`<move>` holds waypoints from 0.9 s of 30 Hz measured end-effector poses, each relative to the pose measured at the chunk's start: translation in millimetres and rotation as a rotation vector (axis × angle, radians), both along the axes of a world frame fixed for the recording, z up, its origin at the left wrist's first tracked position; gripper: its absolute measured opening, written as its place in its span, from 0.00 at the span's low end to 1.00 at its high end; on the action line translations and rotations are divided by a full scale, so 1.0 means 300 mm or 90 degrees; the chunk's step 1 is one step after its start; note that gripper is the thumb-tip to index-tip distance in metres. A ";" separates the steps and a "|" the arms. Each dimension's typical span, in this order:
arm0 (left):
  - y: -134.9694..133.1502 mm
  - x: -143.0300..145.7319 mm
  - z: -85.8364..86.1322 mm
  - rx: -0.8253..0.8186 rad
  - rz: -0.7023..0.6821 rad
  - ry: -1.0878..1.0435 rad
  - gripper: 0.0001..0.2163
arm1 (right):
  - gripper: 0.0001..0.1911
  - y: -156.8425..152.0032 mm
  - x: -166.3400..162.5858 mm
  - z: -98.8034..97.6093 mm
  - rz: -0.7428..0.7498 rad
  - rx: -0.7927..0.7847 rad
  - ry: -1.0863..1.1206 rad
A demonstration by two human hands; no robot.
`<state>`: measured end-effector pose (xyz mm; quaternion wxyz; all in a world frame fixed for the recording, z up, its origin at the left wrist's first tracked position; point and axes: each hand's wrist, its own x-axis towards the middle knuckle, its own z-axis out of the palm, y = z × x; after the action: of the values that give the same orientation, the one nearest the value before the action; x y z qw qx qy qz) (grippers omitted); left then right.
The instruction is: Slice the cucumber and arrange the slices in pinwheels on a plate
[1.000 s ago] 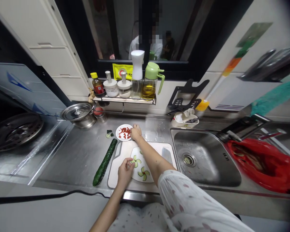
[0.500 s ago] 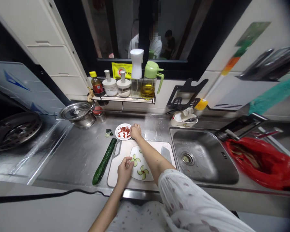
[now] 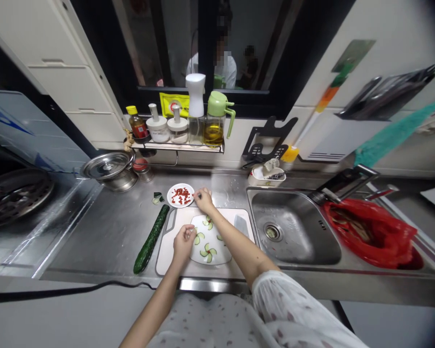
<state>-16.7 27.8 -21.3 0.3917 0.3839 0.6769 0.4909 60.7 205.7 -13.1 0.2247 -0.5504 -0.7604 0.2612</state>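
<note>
Small red pieces, possibly goji berries [image 3: 181,195], lie on a small white plate [image 3: 172,202]. Just off this plate's right edge is my right hand [image 3: 204,201], thumb and fingers pinched together; anything between the fingertips is too small to make out. My left hand [image 3: 183,241] is curled in a pinch by the left edge of a white serving plate [image 3: 217,241], beside a slice flower there, its contents hidden. Thin cucumber slices [image 3: 208,253] form pinwheel flowers on that plate, some with red centres. My right forearm covers part of it. Beneath is a pale cutting board [image 3: 166,258].
A whole cucumber [image 3: 151,239] lies left of the board, with cut scraps [image 3: 158,198] above it. A knife blade [image 3: 240,224] rests on the board's right side. The sink [image 3: 297,241] and a red bag [image 3: 369,232] are rightward; a lidded pot [image 3: 110,171] stands back left.
My right hand has drawn back slightly from the small plate's edge, showing more of the red pieces. My left hand stays by the serving plate. The whole view has shifted a little.
</note>
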 end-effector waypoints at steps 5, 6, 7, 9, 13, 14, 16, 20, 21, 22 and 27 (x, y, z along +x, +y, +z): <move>0.036 -0.025 0.017 0.020 0.007 0.026 0.16 | 0.08 -0.123 0.070 0.028 0.047 0.049 0.038; 0.043 -0.031 0.018 0.019 0.012 0.037 0.16 | 0.07 -0.154 0.082 0.034 0.052 0.049 0.044; 0.048 -0.037 0.019 0.015 0.016 0.049 0.15 | 0.07 -0.185 0.094 0.039 0.058 0.047 0.051; 0.057 -0.046 0.018 0.004 0.020 0.071 0.15 | 0.07 -0.245 0.115 0.047 0.078 0.052 0.061; 0.056 -0.055 0.011 -0.002 0.009 0.114 0.15 | 0.06 -0.347 0.143 0.052 0.120 0.089 0.051; 0.053 -0.055 0.008 -0.002 -0.001 0.129 0.14 | 0.06 -0.365 0.148 0.051 0.122 0.095 0.047; 0.044 -0.054 0.004 -0.007 -0.028 0.163 0.13 | 0.06 -0.395 0.158 0.047 0.120 0.102 0.045; 0.028 -0.048 -0.004 -0.032 -0.076 0.218 0.11 | 0.06 -0.427 0.176 0.044 0.114 0.102 0.030; 0.025 -0.046 -0.005 -0.038 -0.083 0.224 0.11 | 0.06 -0.431 0.179 0.044 0.113 0.100 0.023; 0.023 -0.044 -0.005 -0.043 -0.088 0.228 0.11 | 0.06 -0.435 0.183 0.045 0.114 0.098 0.016; 0.012 -0.034 0.008 -0.041 -0.104 0.223 0.10 | 0.06 -0.448 0.197 0.051 0.120 0.096 0.006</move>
<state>-26.9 31.3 -18.8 0.3184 0.5045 0.7167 0.3612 119.6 71.4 2.2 0.2437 -0.4568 -0.8253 0.2256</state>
